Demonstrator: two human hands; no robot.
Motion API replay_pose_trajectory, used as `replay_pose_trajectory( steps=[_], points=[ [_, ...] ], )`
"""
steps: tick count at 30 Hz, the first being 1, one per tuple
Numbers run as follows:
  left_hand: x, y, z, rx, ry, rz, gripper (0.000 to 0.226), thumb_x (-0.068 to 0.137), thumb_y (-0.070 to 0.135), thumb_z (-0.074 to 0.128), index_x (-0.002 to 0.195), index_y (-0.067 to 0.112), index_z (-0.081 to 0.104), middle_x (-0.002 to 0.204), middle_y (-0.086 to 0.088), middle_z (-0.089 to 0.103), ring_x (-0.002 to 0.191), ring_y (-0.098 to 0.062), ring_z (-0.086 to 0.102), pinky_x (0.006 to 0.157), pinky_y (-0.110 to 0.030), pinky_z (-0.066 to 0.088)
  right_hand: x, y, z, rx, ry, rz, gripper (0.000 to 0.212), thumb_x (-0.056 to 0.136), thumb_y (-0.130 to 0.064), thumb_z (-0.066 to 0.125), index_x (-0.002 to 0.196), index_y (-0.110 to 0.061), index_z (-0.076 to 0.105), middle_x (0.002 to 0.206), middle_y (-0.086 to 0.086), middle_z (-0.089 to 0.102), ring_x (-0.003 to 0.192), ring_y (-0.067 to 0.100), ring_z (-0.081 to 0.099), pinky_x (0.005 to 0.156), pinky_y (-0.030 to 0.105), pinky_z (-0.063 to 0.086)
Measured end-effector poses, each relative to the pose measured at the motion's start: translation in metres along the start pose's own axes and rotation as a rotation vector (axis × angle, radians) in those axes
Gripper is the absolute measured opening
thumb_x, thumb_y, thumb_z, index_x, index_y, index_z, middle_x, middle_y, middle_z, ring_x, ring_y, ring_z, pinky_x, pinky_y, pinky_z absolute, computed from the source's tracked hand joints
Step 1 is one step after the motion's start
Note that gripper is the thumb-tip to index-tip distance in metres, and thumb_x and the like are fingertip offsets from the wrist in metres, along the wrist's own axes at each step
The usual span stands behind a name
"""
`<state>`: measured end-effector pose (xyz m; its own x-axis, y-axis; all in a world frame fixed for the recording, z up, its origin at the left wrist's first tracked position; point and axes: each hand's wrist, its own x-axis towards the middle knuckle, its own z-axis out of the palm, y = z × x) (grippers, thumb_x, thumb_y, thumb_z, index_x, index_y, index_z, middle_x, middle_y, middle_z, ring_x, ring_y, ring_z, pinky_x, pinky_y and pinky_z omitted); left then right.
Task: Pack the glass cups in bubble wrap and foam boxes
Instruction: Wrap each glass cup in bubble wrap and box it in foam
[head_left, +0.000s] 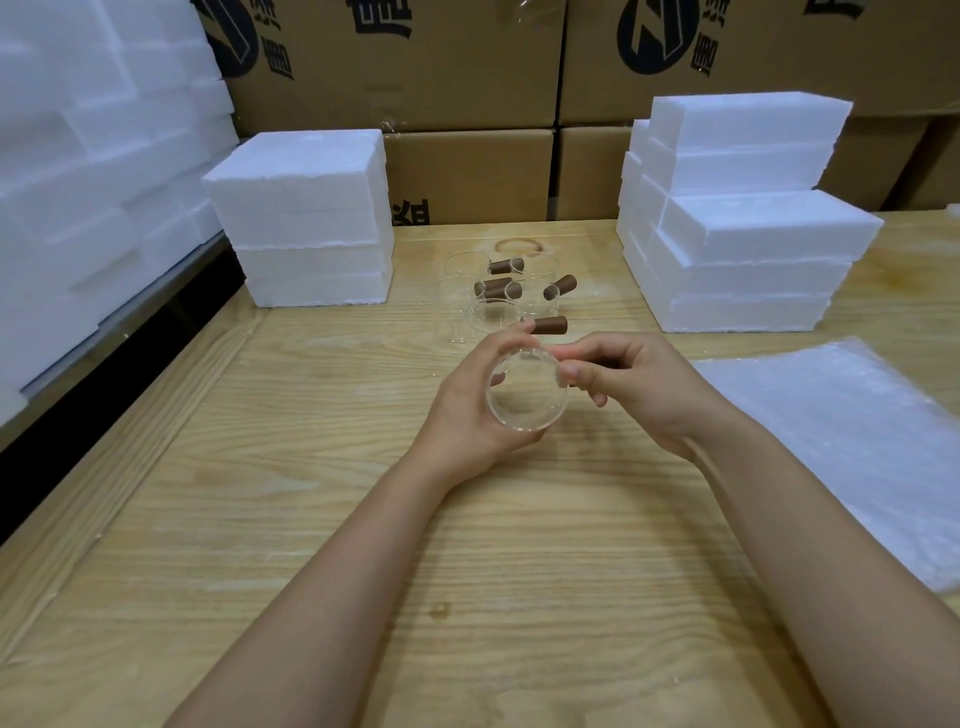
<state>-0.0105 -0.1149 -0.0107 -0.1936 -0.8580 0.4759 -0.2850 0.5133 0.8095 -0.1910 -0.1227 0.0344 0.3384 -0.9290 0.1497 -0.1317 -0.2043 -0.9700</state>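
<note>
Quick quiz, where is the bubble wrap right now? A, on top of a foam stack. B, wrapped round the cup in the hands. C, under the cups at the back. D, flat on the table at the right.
D: the bubble wrap lies flat on the table, right of the right hand, which with the left hand holds a bare cup.

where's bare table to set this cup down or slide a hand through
Widest bare wood: the near-left table, between its left edge and the left forearm. Also open: the near middle, between that and the right forearm. Crowded: the cluster of cups between the left foam stack and right foam stack; bubble wrap covers the right side.
</note>
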Motion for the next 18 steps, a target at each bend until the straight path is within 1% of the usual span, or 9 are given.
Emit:
replay_pose_trajectory(
  steps=[2, 4, 5, 6, 8, 10, 13, 15, 18],
  points=[
    [0.000, 0.000, 0.000, 0.020, -0.001, 0.003, 0.070, 0.065, 0.007, 0.086, 0.115, 0.040, 0.049, 0.140, 0.017, 0.047, 0.129, -0.001, 0.047, 0.100, -0.029, 0.044, 0.000, -0.002, 0.003, 0.027, 0.035, 0.033, 0.022, 0.064, -0.034, 0.072, 0.078, -0.016, 0.071, 0.068, -0.009, 0.066, 0.055, -0.001, 0.051, 0.060, 0.025, 0.037],
    [0.000, 0.000, 0.001, 0.029, 0.005, 0.003, 0.070, 0.065, 0.008, 0.086, 0.115, 0.040, 0.049, 0.140, 0.017, 0.047, 0.128, 0.000, 0.047, 0.100, -0.028, 0.044, 0.001, -0.005, 0.007, 0.023, 0.068, 0.055, 0.026, 0.065, -0.038, 0.072, 0.075, -0.013, 0.069, 0.070, 0.004, 0.060, 0.056, 0.005, 0.047, 0.058, 0.026, 0.037],
    [0.000, 0.000, 0.001, 0.031, 0.008, 0.004, 0.070, 0.065, 0.009, 0.085, 0.115, 0.041, 0.048, 0.140, 0.017, 0.047, 0.128, 0.000, 0.047, 0.100, -0.027, 0.044, 0.001, -0.006, 0.009, 0.013, 0.085, 0.061, 0.030, 0.065, -0.039, 0.072, 0.076, -0.011, 0.067, 0.071, 0.008, 0.057, 0.056, 0.006, 0.046, 0.056, 0.023, 0.037],
    [0.000, -0.001, 0.001, 0.033, 0.009, 0.007, 0.070, 0.066, 0.009, 0.085, 0.115, 0.042, 0.048, 0.140, 0.016, 0.047, 0.128, 0.000, 0.047, 0.100, -0.026, 0.044, 0.001, -0.007, 0.012, 0.001, 0.106, 0.062, 0.032, 0.067, -0.040, 0.073, 0.076, -0.010, 0.064, 0.070, 0.009, 0.054, 0.055, 0.004, 0.046, 0.053, 0.020, 0.038],
    [0.000, 0.000, 0.002, 0.034, 0.012, 0.008, 0.069, 0.068, 0.010, 0.085, 0.116, 0.043, 0.047, 0.140, 0.016, 0.049, 0.127, -0.002, 0.049, 0.100, -0.022, 0.044, 0.003, -0.006, 0.020, -0.054, 0.164, 0.058, 0.033, 0.072, -0.041, 0.075, 0.075, -0.012, 0.059, 0.066, 0.002, 0.052, 0.052, 0.001, 0.046, 0.050, 0.013, 0.038],
    [0.000, 0.000, 0.002, 0.019, 0.022, 0.006, 0.066, 0.068, 0.012, 0.085, 0.117, 0.040, 0.050, 0.137, 0.016, 0.052, 0.125, -0.004, 0.051, 0.099, -0.022, 0.044, 0.003, -0.004, 0.029, -0.167, 0.242, 0.062, 0.037, 0.072, -0.051, 0.074, 0.076, -0.018, 0.056, 0.071, -0.005, 0.052, 0.061, 0.004, 0.049, 0.057, 0.018, 0.040],
    [0.000, -0.001, 0.002, 0.007, 0.033, 0.013, 0.065, 0.066, 0.006, 0.086, 0.113, 0.035, 0.053, 0.135, 0.016, 0.052, 0.125, -0.001, 0.051, 0.098, -0.022, 0.045, 0.002, 0.000, 0.040, -0.350, 0.327, 0.072, 0.048, 0.057, -0.070, 0.066, 0.080, -0.032, 0.048, 0.088, -0.007, 0.051, 0.087, 0.014, 0.052, 0.068, 0.025, 0.037],
    [0.000, -0.002, 0.002, 0.029, 0.026, 0.022, 0.067, 0.064, 0.007, 0.086, 0.114, 0.035, 0.053, 0.137, 0.014, 0.051, 0.126, 0.000, 0.050, 0.098, -0.019, 0.043, 0.002, 0.001, 0.045, -0.444, 0.329, 0.070, 0.054, 0.052, -0.074, 0.061, 0.084, -0.033, 0.044, 0.092, -0.009, 0.046, 0.099, 0.019, 0.045, 0.076, 0.027, 0.035],
    [0.001, -0.002, 0.002, 0.043, 0.018, 0.024, 0.069, 0.061, 0.013, 0.086, 0.114, 0.041, 0.051, 0.138, 0.016, 0.051, 0.125, 0.002, 0.050, 0.096, -0.014, 0.041, 0.001, 0.003, 0.049, -0.542, 0.305, 0.042, 0.066, 0.050, -0.074, 0.060, 0.095, -0.031, 0.041, 0.094, -0.015, 0.040, 0.102, 0.016, 0.031, 0.082, 0.027, 0.030]
  ],
)
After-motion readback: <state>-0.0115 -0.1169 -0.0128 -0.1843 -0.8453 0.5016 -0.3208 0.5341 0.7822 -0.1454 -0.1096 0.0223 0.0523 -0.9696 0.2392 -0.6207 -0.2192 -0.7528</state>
